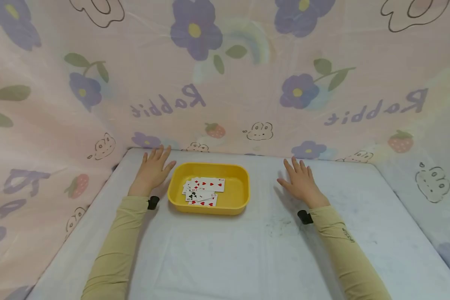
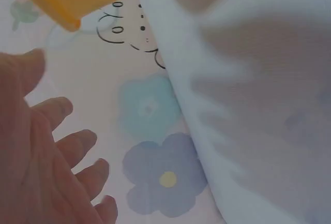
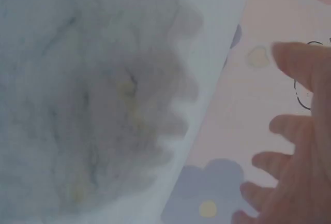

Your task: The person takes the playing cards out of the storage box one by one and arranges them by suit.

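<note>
Nearest you in the head view are the left sleeve (image 1: 121, 241), entering at seven o'clock, and the right sleeve (image 1: 345, 246), at five. The tray (image 1: 232, 195) sits on the bench (image 1: 217, 258), with the cards (image 1: 203, 193) overlapping inside it, gathered toward its nine o'clock side. Your left hand (image 1: 151, 171) is just beside the tray, near ten o'clock of it, fingers spread and holding nothing. Your right hand (image 1: 301, 182) lies well apart at three o'clock, its fingers spread too. A knock seems the likeliest trouble: swing your left thumb or the black block (image 1: 153, 203) at that wrist inward and you could shove the tray and scatter the cards. Because they overlap, a hurried pinch might lift two.

In the left wrist view, your hand fills eight o'clock, fingers fanned; the tray's corner is at eleven, a gap showing between it and your thumb. A quick wrist turn could catch that corner.

In the right wrist view, your hand is at four o'clock, fingers apart, its shadow (image 3: 150, 89) on the bench toward nine. Neither tray nor cards show, so guided by this view alone you might misjudge your reach.
</note>
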Action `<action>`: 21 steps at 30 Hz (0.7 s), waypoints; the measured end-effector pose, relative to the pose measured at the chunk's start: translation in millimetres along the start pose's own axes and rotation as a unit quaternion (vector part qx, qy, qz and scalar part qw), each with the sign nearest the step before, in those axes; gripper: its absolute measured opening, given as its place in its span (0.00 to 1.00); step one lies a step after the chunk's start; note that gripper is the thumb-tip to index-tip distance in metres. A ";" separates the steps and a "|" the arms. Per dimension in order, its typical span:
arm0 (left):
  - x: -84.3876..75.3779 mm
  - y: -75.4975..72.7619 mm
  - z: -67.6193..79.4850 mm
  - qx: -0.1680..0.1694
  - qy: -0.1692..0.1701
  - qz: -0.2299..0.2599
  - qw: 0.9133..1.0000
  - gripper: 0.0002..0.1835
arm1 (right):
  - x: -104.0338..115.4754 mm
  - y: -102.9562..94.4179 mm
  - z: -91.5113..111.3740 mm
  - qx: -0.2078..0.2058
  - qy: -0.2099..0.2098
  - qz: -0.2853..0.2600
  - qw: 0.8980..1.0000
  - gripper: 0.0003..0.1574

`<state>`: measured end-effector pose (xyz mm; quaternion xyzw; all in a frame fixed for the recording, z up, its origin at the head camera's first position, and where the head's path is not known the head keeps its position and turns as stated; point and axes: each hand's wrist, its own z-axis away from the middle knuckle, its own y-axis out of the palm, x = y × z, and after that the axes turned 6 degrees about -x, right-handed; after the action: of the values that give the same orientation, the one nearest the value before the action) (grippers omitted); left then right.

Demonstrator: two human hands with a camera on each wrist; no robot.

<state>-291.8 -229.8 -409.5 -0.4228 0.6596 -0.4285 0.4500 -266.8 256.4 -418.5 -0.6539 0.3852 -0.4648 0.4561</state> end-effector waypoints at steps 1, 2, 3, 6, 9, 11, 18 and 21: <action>-0.6 -0.9 0.4 0.003 0.000 0.004 1.000 0.37 | 0.3 -0.9 0.0 -0.005 -0.007 -0.002 1.000 0.47; -1.2 -2.1 0.6 0.006 -0.001 0.010 1.000 0.37 | 0.9 -2.2 0.3 -0.011 -0.015 -0.003 1.000 0.46; -1.9 -3.4 1.0 0.009 -0.002 0.015 1.000 0.36 | 2.0 -3.6 0.6 -0.017 -0.023 -0.004 1.000 0.45; -3.8 -8.7 3.0 0.017 -0.008 0.041 0.999 0.35 | 5.9 -8.5 1.5 -0.023 -0.037 -0.014 0.999 0.41; -4.3 -16.2 7.7 0.021 -0.024 0.079 0.996 0.34 | 12.1 -14.7 1.6 -0.011 -0.038 -0.025 0.999 0.36; -3.6 -22.0 11.8 0.018 -0.036 0.108 0.993 0.33 | 16.6 -19.3 0.9 -0.004 -0.041 -0.041 0.998 0.33; 2.0 -42.5 25.3 0.032 -0.065 0.217 0.974 0.34 | 37.0 -37.7 -3.3 0.000 -0.048 -0.148 0.988 0.29; 2.4 -51.9 29.9 0.069 -0.079 0.277 0.955 0.33 | 48.5 -47.0 -6.3 0.009 -0.045 -0.208 0.977 0.28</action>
<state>-254.8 -252.0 -367.8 -0.2241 0.6819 -0.2967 0.6299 -255.9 223.4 -360.2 -0.7359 0.2158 -0.5229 0.3721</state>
